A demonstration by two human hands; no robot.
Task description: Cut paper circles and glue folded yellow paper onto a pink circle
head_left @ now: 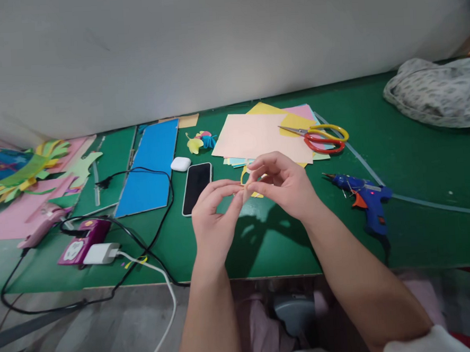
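Observation:
My left hand point(214, 217) and my right hand point(286, 186) meet above the table's front half, fingertips touching. Between them a thin yellow paper strip point(243, 174) curves upward, pinched by both thumbs and forefingers; its lower end is hidden by the fingers. Yellow paper scraps point(257, 194) lie on the table just behind my fingers. Beyond my hands is a stack of coloured paper with a pale peach sheet point(252, 135) on top. Scissors point(324, 138) with red and yellow handles rest on the stack's right side.
A blue glue gun point(365, 192) lies right, a clear glue stick near it. Left of my hands are a phone point(197, 189), a white earbud case point(180, 164), a blue board point(150, 165), and a purple power strip point(85, 241) with trailing cables. A patterned cloth bag point(437, 94) sits far right.

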